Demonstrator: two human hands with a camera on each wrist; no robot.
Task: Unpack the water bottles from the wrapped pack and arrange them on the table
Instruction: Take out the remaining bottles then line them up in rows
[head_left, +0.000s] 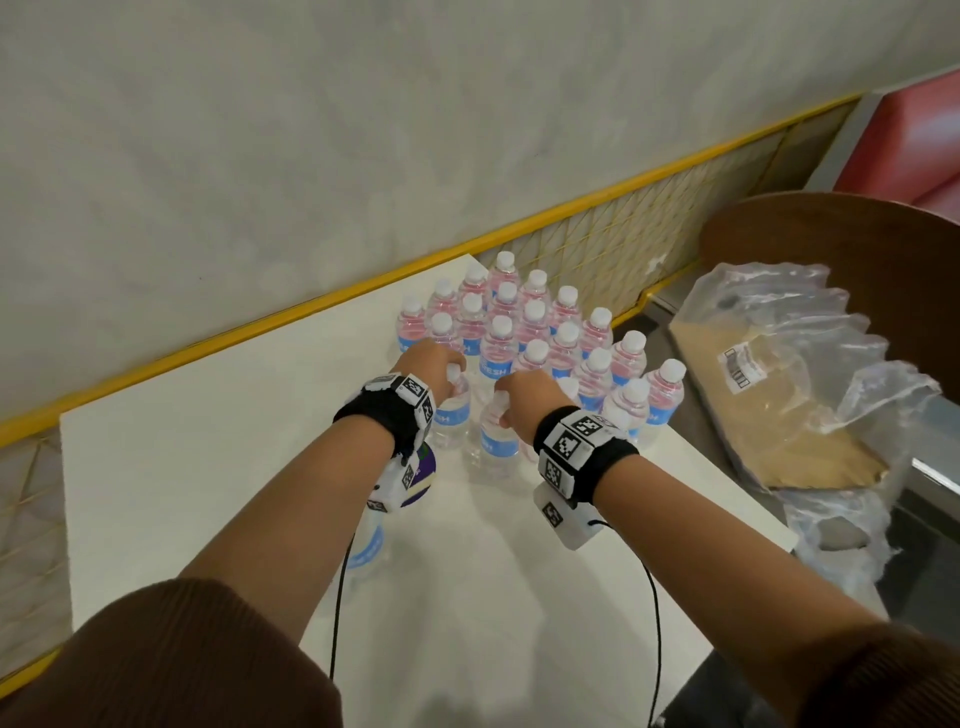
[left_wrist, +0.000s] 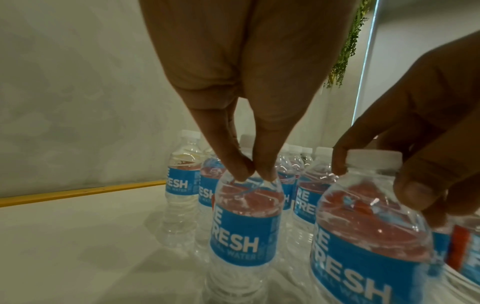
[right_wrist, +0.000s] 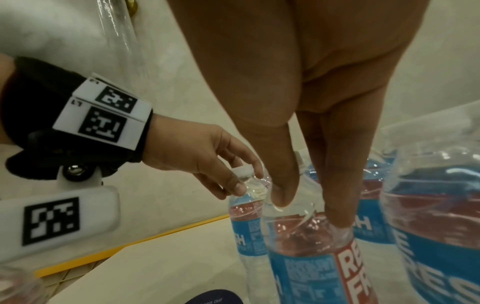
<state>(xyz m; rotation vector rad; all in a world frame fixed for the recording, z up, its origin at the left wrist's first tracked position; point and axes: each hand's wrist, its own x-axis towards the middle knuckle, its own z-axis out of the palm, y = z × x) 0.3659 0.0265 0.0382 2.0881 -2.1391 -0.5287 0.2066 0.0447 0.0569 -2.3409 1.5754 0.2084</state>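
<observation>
Each of the hands pinches a bottle by its cap: the left hand holds the left bottle, the right hand the right bottle, both upright on the white worktop just in front of the cluster of bottles; the empty wrap lies to the right

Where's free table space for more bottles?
Bare table lies left of the left hand, out to the yellow rail, and near the front edge between the forearms. Crowded: the bottle cluster behind both hands, right hand included.
</observation>
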